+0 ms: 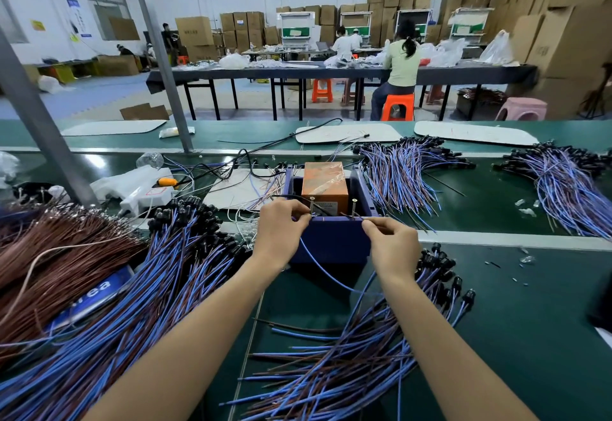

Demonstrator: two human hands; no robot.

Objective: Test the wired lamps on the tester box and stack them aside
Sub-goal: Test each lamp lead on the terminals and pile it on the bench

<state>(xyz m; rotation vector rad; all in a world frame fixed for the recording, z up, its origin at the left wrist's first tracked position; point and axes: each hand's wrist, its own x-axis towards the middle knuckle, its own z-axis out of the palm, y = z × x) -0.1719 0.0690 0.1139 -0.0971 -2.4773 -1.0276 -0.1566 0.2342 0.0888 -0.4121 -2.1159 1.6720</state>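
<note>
A dark blue tester box point(334, 238) stands on the green belt with an orange block point(326, 182) inside and two upright screws point(312, 205) on its near rim. My left hand point(281, 230) pinches the blue wire point(326, 273) of a lamp at the left screw. At the right screw point(354, 206), my right hand point(392, 246) pinches the lamp's other lead. The blue wire loops down between my wrists. The lamp head itself is hidden by my fingers.
A large pile of wired lamps point(149, 281) lies on the left, with another pile point(364, 347) on the near right. More bundles point(407, 175) lie behind the box and at far right point(563, 185). Brown wires point(49, 255) sit far left beside a white glue gun point(139, 188).
</note>
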